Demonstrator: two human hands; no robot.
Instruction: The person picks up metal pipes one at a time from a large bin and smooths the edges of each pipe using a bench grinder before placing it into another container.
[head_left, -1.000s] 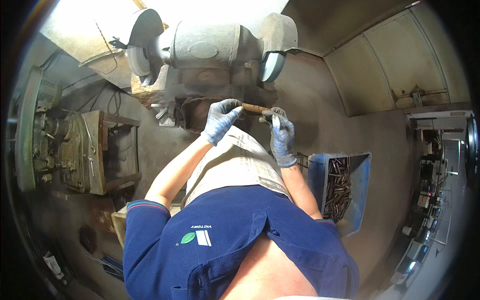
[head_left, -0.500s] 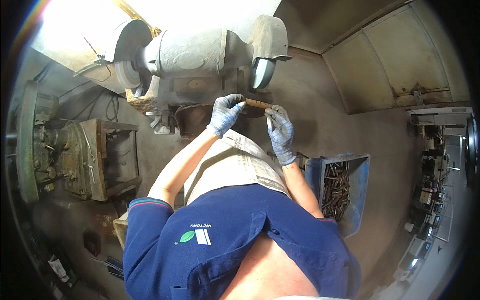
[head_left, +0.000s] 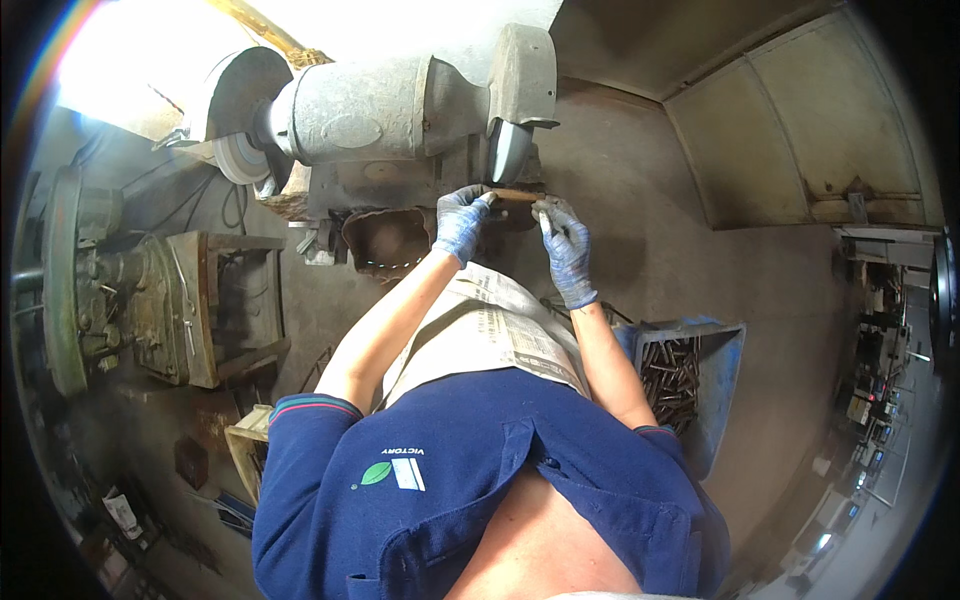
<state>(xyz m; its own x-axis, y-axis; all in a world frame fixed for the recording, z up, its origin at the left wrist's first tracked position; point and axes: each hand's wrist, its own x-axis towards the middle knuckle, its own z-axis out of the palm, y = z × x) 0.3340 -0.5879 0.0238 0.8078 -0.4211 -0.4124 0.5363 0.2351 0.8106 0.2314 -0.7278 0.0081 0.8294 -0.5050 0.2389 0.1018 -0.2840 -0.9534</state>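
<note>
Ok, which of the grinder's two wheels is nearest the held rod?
The right-hand wheel: it shows just above the brown rod, while the left-hand wheel sits far off to the left.

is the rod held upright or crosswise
Crosswise: the rod runs left to right, one end in the left hand, the other in the right hand.

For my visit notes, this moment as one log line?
left hand: holds brown rod, left end | right hand: holds right end | right grinding wheel: near rod, contact unclear
</note>
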